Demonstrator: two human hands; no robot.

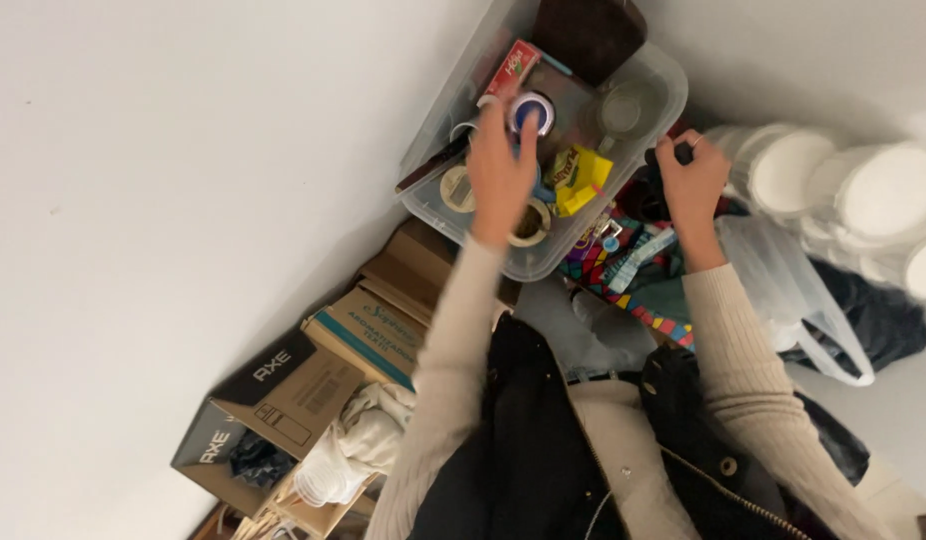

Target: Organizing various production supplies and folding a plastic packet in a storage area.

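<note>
— Two hands, so tell me where each one is, from the left edge across.

— Lower left first: cardboard boxes [283,390] lie tipped against the pale wall, with a stack of clear cups [323,480] below them. None of that is near your hands.

— And my left hand?

— Your left hand [498,170] is reached into the clear plastic bin [428,195] at upper centre, palm down. Its fingertips lie on a round blue-and-white roll [533,112]. The fingers sit either side of it, but I cannot tell whether they are pinching it or only touching it. Coming from above probably suits you, since the bin is crowded.

— What's around the roll?

— A beige tape roll [455,188] lies left of your wrist, and a red carton [513,68] is just above your fingers. A yellow packet [580,178] is just right of your hand.

— My right?

— Your right hand [691,180] is outside the bin, just beside its right corner. It is curled into a fist, clamped on a small dark thing [683,153] that pokes out at the top. What that is I cannot make out. It looks held aside while the other hand works in the bin.

— Beyond it?

— A bright patterned cloth [633,270] lies under that wrist. Stacked white bowls [793,165] are at the right edge, with a clear plastic bag [783,280] below them.
</note>
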